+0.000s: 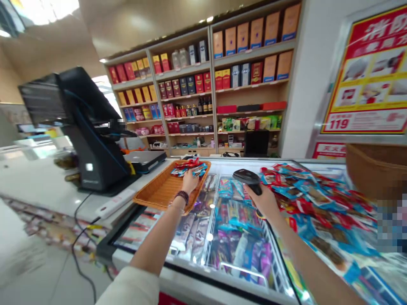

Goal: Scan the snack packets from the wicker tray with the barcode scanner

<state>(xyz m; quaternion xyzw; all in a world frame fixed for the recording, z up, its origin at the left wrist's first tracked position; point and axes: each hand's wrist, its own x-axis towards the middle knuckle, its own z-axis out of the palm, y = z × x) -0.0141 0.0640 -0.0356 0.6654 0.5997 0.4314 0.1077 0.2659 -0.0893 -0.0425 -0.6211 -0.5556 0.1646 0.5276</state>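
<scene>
My left hand [190, 183], with a dark beaded bracelet at the wrist, reaches into a shallow orange-brown wicker basket [159, 188]. Its fingers are closed on a small snack packet among the red and blue snack packets [187, 168] at the basket's far end; the fingertips are partly hidden. A black handheld barcode scanner [246, 176] is gripped by my right hand [265, 201], its head pointing left above the glass-topped freezer [235, 258]. Right of the scanner, a large heap of similar red and blue packets [318, 190] is spread over the glass.
A black checkout terminal [92, 127] stands on the white counter [38, 169] at left, with a flat dark device [144, 161] beside it. Cables [78, 241] hang down the counter's front. Shelves of boxes [190, 84] line the back wall. A brown rounded thing [378, 169] is at right.
</scene>
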